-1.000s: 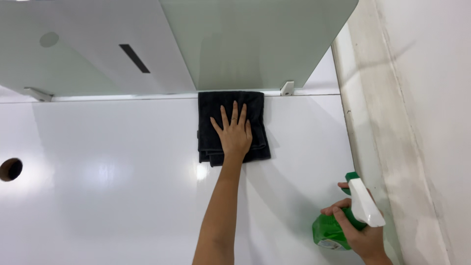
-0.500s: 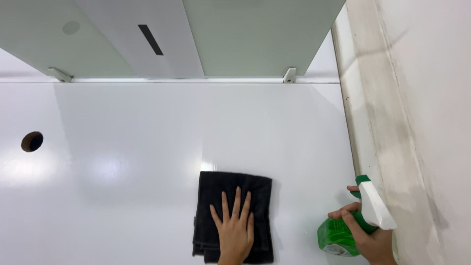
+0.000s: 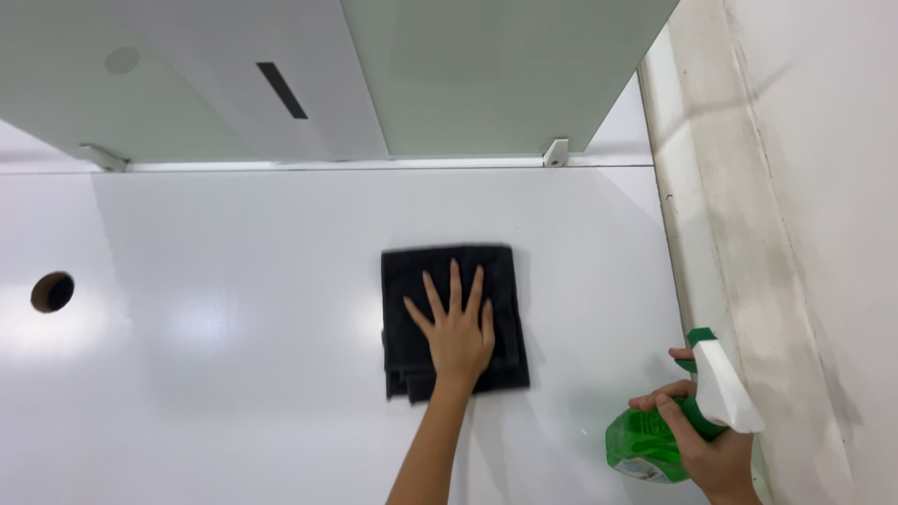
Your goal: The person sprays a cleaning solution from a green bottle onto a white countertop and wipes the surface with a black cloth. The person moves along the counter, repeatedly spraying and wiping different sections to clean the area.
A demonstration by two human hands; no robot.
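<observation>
Head-camera view is showing the left hand (image 3: pixel 456 335) lying flat with fingers spread, pressing down on a folded black cloth (image 3: pixel 453 319) that is resting near the middle of a glossy white countertop (image 3: pixel 215 355). The right hand (image 3: pixel 702 440) is curling closed around the neck of a green plastic spray bottle with a white trigger head (image 3: pixel 673 425), holding it near the white side wall (image 3: pixel 804 187). A small round hole (image 3: pixel 52 292) is sitting at the counter's left edge.
</observation>
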